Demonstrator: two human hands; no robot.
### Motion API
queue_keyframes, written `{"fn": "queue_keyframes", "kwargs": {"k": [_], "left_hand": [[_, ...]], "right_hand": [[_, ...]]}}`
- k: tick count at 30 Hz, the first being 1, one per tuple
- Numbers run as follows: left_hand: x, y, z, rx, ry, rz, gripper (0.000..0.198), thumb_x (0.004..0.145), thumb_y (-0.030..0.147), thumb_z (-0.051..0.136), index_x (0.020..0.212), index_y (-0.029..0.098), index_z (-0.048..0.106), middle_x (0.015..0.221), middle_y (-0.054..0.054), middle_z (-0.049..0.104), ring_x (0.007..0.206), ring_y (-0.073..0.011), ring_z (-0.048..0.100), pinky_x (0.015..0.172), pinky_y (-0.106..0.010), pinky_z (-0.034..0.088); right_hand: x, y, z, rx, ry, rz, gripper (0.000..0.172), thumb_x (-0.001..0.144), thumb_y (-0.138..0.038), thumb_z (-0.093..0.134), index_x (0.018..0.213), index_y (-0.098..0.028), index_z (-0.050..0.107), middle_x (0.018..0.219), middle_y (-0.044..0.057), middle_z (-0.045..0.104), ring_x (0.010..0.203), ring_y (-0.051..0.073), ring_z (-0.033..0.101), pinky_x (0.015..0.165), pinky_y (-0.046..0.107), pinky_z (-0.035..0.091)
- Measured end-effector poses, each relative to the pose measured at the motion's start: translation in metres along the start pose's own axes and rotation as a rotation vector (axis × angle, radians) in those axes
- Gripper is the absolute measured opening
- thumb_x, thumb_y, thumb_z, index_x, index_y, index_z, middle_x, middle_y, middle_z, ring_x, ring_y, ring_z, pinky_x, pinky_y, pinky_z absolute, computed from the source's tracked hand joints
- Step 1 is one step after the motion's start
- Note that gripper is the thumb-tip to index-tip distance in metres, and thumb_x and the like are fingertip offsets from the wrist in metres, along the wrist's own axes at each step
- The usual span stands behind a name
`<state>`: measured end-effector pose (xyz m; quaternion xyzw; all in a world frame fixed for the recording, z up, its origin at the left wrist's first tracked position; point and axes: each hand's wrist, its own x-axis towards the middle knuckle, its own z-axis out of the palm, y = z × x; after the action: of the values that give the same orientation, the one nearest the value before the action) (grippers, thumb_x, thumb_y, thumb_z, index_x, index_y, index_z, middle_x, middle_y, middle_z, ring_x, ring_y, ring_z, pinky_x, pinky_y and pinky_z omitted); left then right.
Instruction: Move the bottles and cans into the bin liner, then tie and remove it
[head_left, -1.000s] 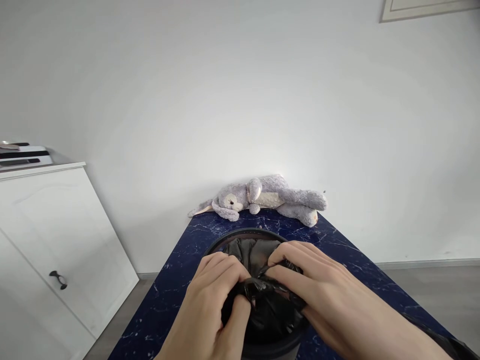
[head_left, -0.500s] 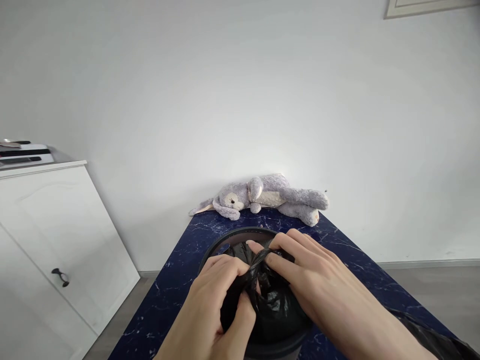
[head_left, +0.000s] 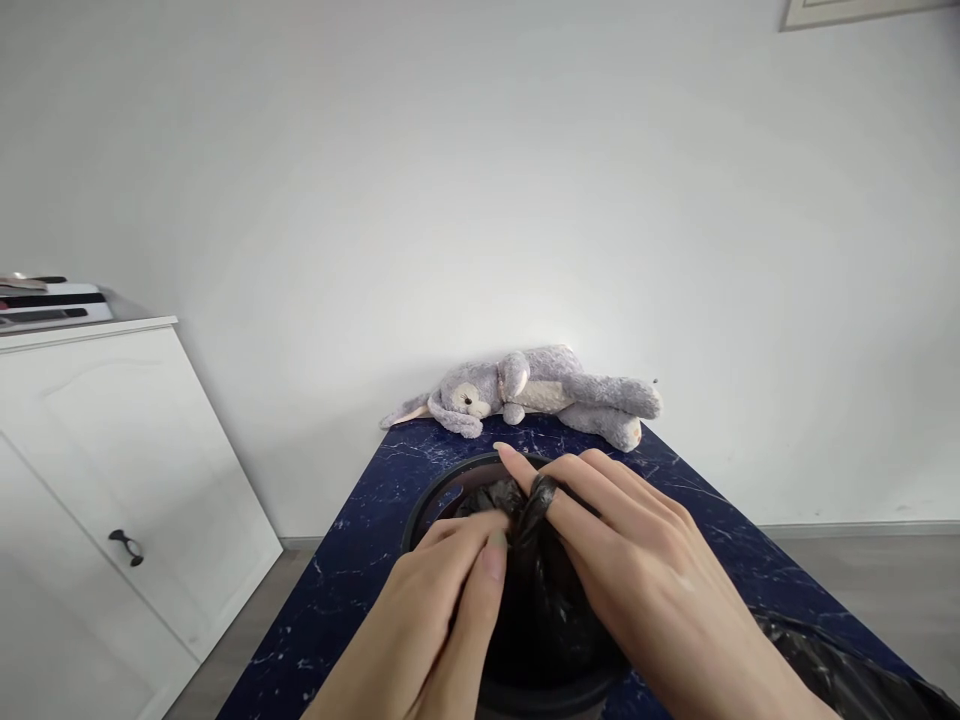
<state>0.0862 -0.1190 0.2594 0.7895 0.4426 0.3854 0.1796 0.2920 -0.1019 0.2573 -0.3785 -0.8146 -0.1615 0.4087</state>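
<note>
A black plastic garbage bag [head_left: 551, 600] sits gathered inside a round dark trash can [head_left: 435, 500]. My left hand [head_left: 442, 590] pinches the twisted neck of the bag between thumb and fingers, over the can's left side. On the right, my right hand [head_left: 630, 540] has a loop of the twisted plastic around a finger, its fingertips bent close to the left hand's. The right thumb is hidden, and both hands cover much of the bag and the can's rim.
The can stands on a dark blue marbled table [head_left: 322, 600]. A grey plush rabbit [head_left: 540, 385] lies on its side at the far edge against the white wall. More black plastic [head_left: 832, 660] lies at the right. A white cabinet [head_left: 135, 480] stands at the left.
My left thumb has come up and pressed against the fingers on the plastic. A right finger now points up with the twisted bag looped by it.
</note>
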Motion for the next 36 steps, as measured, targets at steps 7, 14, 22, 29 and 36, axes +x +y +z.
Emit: {"fn": "queue_keyframes", "kwargs": {"k": [7, 14, 22, 29, 36], "left_hand": [[0.019, 0.005, -0.002, -0.206, -0.032, -0.097, 0.049, 0.106, 0.049, 0.058, 0.153, 0.039, 0.048, 0.130, -0.001, 0.078, 0.120, -0.0242, 0.073, 0.104, -0.034, 0.059], [0.026, 0.003, -0.009, -0.131, -0.012, -0.098, 0.032, 0.106, 0.052, 0.056, 0.091, 0.027, 0.070, 0.084, 0.002, 0.074, 0.077, -0.0164, 0.070, 0.062, -0.021, 0.052], [0.033, -0.008, -0.014, -0.068, -0.045, -0.055, 0.030, 0.107, 0.052, 0.055, 0.097, 0.029, 0.072, 0.109, 0.000, 0.079, 0.103, -0.0206, 0.073, 0.084, -0.024, 0.054], [0.040, -0.022, -0.026, -0.062, -0.064, -0.122, 0.033, 0.106, 0.056, 0.057, 0.094, 0.028, 0.070, 0.114, -0.001, 0.077, 0.096, -0.0220, 0.073, 0.072, -0.024, 0.053], [0.045, -0.030, -0.038, -0.037, -0.083, -0.210, 0.038, 0.104, 0.061, 0.054, 0.094, 0.027, 0.067, 0.106, -0.002, 0.077, 0.095, -0.0254, 0.071, 0.064, -0.025, 0.052]], "right_hand": [[0.001, -0.005, -0.001, 0.055, -0.029, -0.047, 0.026, 0.107, -0.007, 0.046, 0.125, -0.013, 0.064, 0.105, 0.009, 0.068, 0.090, 0.023, 0.061, 0.072, 0.037, 0.053], [-0.006, -0.004, -0.007, 0.080, -0.173, -0.035, 0.042, 0.104, -0.007, 0.047, 0.143, -0.017, 0.059, 0.122, 0.010, 0.071, 0.098, 0.023, 0.070, 0.081, 0.038, 0.062], [-0.007, 0.006, -0.030, 0.146, -0.278, -0.042, 0.022, 0.107, -0.017, 0.055, 0.116, -0.027, 0.073, 0.123, 0.007, 0.077, 0.106, 0.024, 0.077, 0.085, 0.035, 0.066], [-0.007, 0.011, -0.030, 0.199, -0.327, -0.035, 0.029, 0.111, -0.015, 0.047, 0.117, -0.028, 0.072, 0.136, 0.007, 0.074, 0.124, 0.026, 0.073, 0.088, 0.037, 0.068], [-0.012, 0.020, -0.040, 0.231, -0.221, -0.082, 0.042, 0.113, -0.023, 0.043, 0.149, -0.033, 0.061, 0.150, 0.005, 0.066, 0.133, 0.026, 0.069, 0.096, 0.037, 0.068]]}}
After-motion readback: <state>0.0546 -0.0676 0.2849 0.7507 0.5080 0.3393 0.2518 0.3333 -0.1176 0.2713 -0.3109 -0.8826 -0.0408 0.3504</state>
